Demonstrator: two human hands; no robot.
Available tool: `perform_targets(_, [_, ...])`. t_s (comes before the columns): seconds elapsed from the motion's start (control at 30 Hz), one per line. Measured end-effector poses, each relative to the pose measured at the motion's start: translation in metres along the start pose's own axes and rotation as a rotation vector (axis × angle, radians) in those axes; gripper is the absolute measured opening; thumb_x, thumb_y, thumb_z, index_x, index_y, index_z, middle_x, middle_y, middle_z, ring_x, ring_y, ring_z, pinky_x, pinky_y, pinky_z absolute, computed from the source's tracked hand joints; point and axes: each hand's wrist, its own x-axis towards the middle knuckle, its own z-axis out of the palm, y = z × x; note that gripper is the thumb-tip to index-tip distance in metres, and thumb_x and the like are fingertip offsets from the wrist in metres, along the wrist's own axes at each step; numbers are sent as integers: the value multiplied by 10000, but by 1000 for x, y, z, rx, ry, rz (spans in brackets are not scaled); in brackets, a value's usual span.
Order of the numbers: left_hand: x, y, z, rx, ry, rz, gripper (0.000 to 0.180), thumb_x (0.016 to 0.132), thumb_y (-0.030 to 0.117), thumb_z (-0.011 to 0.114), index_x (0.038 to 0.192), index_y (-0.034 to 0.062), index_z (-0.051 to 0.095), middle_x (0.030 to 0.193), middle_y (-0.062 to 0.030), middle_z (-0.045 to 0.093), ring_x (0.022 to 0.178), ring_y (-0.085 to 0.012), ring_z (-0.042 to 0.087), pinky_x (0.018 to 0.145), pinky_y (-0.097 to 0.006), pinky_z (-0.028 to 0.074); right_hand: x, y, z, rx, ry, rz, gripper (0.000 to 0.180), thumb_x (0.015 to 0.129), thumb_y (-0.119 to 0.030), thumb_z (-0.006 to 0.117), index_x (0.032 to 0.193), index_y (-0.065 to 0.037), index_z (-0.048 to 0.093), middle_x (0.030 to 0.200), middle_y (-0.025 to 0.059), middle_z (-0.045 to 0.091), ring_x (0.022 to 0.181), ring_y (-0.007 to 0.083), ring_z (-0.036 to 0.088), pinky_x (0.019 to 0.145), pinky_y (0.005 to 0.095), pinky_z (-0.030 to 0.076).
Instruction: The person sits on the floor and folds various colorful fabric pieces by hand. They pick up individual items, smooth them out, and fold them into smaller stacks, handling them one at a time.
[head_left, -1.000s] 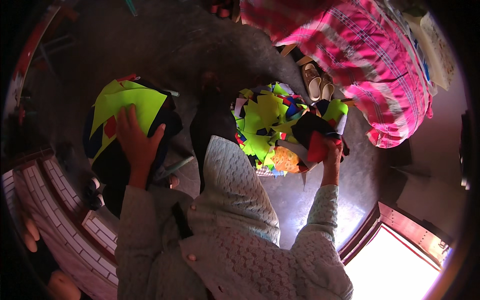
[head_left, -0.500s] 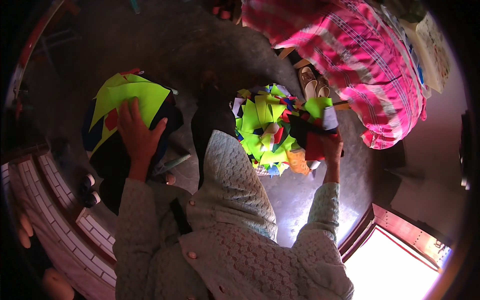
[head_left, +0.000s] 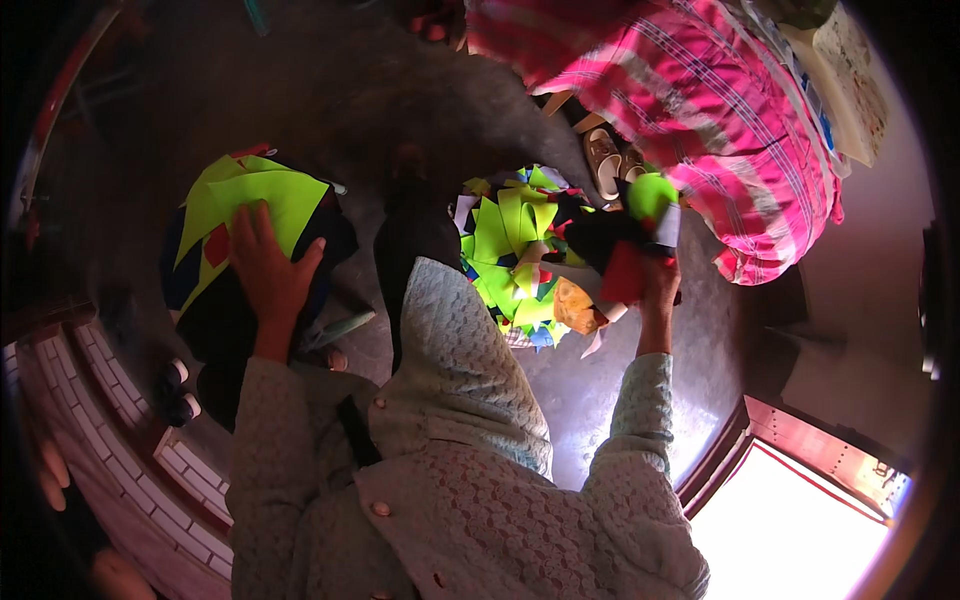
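The left hand lies palm down with its thumb spread away from the fingers, pressing rather than gripping, on a lime-green, flat, pointed piece of fabric that tops a dark, rounded pile of cloth at the person's left; a small red fabric patch shows just beside the fingers. The right hand has its fingers closed around a loose bundle of black, red, green and pale grey fabric pieces, held at the right edge of a broad heap of mostly lime-green, angular cloth scraps; the bundle is slightly blurred, and whether its underside touches the heap cannot be told. An orange, patterned fabric scrap lies at the heap's lower right, with a thin pinkish fabric strip near it. The heap stands on a grey, smooth floor, well apart from the dark pile. Beyond the bundle sit brown, low-cut shoes, beside a hanging bright pink plaid cloth.
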Motion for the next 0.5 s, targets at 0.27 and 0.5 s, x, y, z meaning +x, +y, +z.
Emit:
perform_targets(0.27, [1, 1, -3, -22, 5, -11, 838, 667, 418, 729, 1316, 47, 349, 1355, -231, 330, 1289, -394, 283, 1040, -527, 233, -5, -43, 22, 160, 23, -105, 395, 720, 33, 613, 1108, -27, 561, 992, 79, 620, 867, 203, 614, 774, 334, 523])
perform_targets(0.5, [-4, -1, -12, -81, 43, -3, 807, 695, 403, 719, 1309, 32, 348, 1349, -228, 337, 1285, -398, 286, 1037, -535, 231, -20, -116, 50, 442, -155, -104, 349, 761, 20, 594, 1105, -19, 553, 1034, 87, 627, 951, 223, 611, 875, 327, 487])
